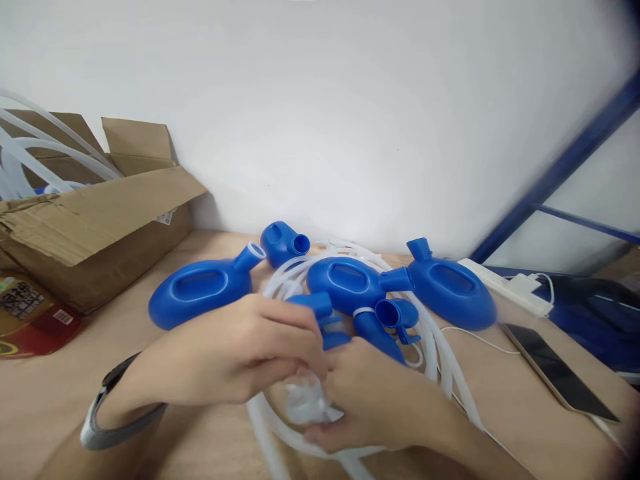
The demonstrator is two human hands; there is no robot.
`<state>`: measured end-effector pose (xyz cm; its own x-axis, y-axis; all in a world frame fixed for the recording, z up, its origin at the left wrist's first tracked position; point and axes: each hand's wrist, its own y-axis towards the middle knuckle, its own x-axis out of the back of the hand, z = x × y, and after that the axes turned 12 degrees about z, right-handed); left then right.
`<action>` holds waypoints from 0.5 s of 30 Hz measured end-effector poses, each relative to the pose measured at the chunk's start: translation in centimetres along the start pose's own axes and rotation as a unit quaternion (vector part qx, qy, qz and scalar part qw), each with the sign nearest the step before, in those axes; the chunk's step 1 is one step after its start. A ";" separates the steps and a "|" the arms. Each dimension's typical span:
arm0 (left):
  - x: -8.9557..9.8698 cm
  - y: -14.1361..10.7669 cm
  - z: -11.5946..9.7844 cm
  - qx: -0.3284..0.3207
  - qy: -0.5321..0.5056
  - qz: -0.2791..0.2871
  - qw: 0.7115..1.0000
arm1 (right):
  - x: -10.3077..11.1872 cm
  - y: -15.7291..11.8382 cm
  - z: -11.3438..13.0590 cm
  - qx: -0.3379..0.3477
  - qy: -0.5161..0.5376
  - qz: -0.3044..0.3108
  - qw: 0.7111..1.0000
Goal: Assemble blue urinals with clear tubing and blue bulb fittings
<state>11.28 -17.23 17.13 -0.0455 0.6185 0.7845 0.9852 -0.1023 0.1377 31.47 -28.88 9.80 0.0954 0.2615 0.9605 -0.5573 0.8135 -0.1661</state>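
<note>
My left hand (245, 350) and my right hand (370, 397) meet low in the middle of the view. Between them is a small crinkled clear plastic bag (304, 399); both hands have their fingers closed on it. What the bag contains, if anything, cannot be made out. Just behind my fingers lies a blue spout piece (313, 305), partly hidden. Blue urinal bottles with handle openings lie around: one at the left (200, 290), one in the middle (345, 283), one at the right (453, 290). A blue elbow cap (397, 313) rests near my right hand.
Coiled white tubing (447, 353) runs under my hands and the bottles. At the left stands an open cardboard box (130, 220) with more tubing, beside a red-labelled container (37, 320). A phone (560, 370) and a white power strip (510, 287) lie at the right.
</note>
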 end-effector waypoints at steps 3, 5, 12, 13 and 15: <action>0.8 -0.7 -0.2 -0.016 0.041 -0.109 0.993 | 2.5 -1.5 -0.9 -0.041 -0.013 -0.076 0.996; 1.0 -0.8 0.2 -0.019 0.066 -0.184 0.980 | 4.3 -2.2 -1.8 -0.076 -0.042 -0.115 0.990; 2.0 0.7 6.5 -0.003 0.123 -0.441 0.889 | 13.4 1.8 -3.2 -0.154 -0.339 -0.035 0.927; 2.4 0.7 7.7 0.008 0.098 -0.475 0.875 | 14.3 3.1 -3.2 -0.166 -0.358 -0.028 0.918; 3.4 0.2 10.0 0.033 0.049 -0.530 0.846 | 15.2 6.2 -3.6 -0.158 -0.368 -0.035 0.916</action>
<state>12.95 -7.36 13.73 -0.9195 0.2676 0.2880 0.3891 0.5156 0.7634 32.49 -17.99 22.58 -0.5243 -0.1231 0.8426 -0.2934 0.9550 -0.0430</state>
